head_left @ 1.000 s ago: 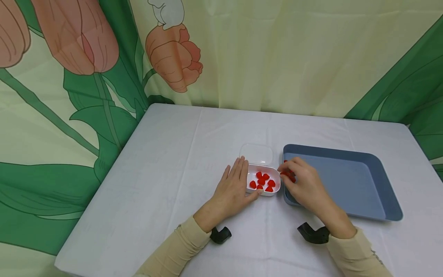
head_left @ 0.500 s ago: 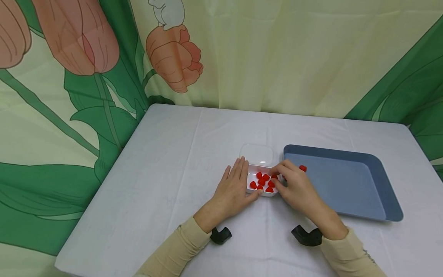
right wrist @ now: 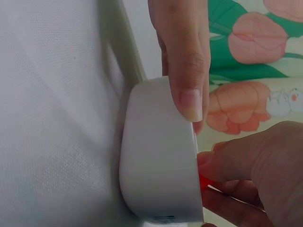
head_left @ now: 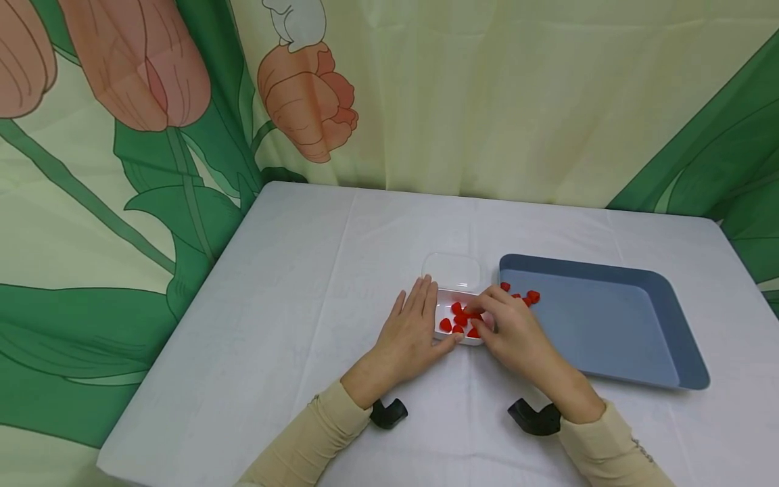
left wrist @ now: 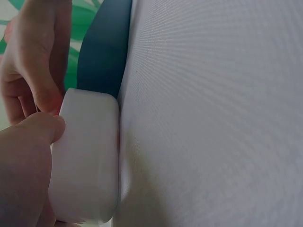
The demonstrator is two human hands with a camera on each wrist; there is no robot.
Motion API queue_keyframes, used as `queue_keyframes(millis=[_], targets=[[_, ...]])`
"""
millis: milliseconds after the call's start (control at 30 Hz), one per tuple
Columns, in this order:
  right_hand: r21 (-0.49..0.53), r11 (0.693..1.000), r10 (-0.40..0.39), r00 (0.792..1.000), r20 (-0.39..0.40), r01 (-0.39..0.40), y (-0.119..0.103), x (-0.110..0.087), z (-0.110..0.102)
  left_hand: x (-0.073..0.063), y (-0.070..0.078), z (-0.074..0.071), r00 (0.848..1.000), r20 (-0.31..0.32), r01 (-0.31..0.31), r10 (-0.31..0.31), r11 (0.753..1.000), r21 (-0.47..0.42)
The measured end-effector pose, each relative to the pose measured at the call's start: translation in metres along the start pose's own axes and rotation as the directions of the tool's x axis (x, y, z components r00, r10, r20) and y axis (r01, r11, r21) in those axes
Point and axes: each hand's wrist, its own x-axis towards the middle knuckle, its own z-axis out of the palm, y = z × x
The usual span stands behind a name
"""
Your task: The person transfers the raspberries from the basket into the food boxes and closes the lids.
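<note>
A small white box (head_left: 443,314) with several small red, rounded-triangular pieces (head_left: 445,325) in it stands at mid-table, its clear lid (head_left: 452,270) lying open behind. My left hand (head_left: 409,335) rests along the box's left side with straight fingers, its thumb on the front rim. Over the right part of the box, my right hand (head_left: 514,335) pinches a red piece (right wrist: 204,181) between thumb and fingers, close to the rim. The fingertips partly hide the pieces beneath. More red pieces (head_left: 533,296) lie in the left end of the blue-grey tray (head_left: 621,325).
The tray stands directly right of the box, its raised wall partly behind my right forearm. A white cloth covers the table (head_left: 274,304). A printed curtain (head_left: 487,101) hangs behind the table. A black wrist mount (head_left: 535,416) sits below each hand.
My right hand has moved left from the tray edge to above the box, uncovering several red pieces in the tray. My left hand has stayed on the box.
</note>
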Motion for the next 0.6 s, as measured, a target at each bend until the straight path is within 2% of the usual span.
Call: queue_keyframes(millis=[333, 600], targets=[[-0.055, 0.996, -0.069, 0.997, -0.041, 0.067, -0.001, -0.001, 0.006, 0.0, 0.0, 0.0, 1.0, 0.012, 0.003, -0.003, 1.0, -0.004], [0.035, 0.999, -0.004, 1.0, -0.022, 0.005, -0.001, -0.004, -0.005, 0.001, 0.0, 0.001, 1.0, 0.003, 0.001, -0.001, 1.0, -0.003]])
